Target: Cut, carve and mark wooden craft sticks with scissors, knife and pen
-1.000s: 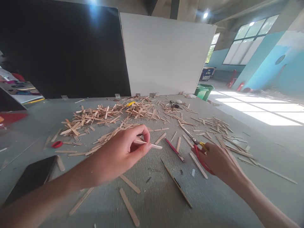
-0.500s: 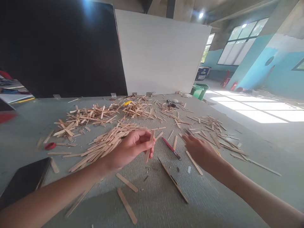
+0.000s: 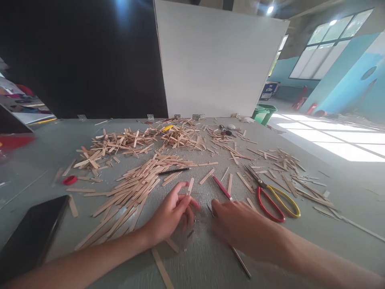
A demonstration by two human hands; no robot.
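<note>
My left hand (image 3: 173,212) holds a flat wooden craft stick (image 3: 190,185) upright between thumb and fingers, above the table. Low over a thin pointed tool (image 3: 241,263) is my right hand (image 3: 233,220), back upward. The tool's dark tip and pale handle end show on either side of this hand. Its curled fingertips are hidden and a little blurred, so I cannot tell whether they grip it. Just beyond lies a dark red-handled tool (image 3: 221,187). Scissors with one red and one yellow handle (image 3: 272,198) lie right of my right hand.
Many craft sticks (image 3: 132,188) lie heaped at left and centre, more (image 3: 285,160) at right. A black pen-like stick (image 3: 174,171) rests beside the near heap. A black phone-like slab (image 3: 36,228) and red tape ring (image 3: 69,180) are at left. Upright panels (image 3: 210,60) stand at the back.
My right hand has moved from the scissors inward and nearer, over the thin tool, uncovering the scissors. My left hand, still holding its stick, has come lower and nearer. The view has shifted.
</note>
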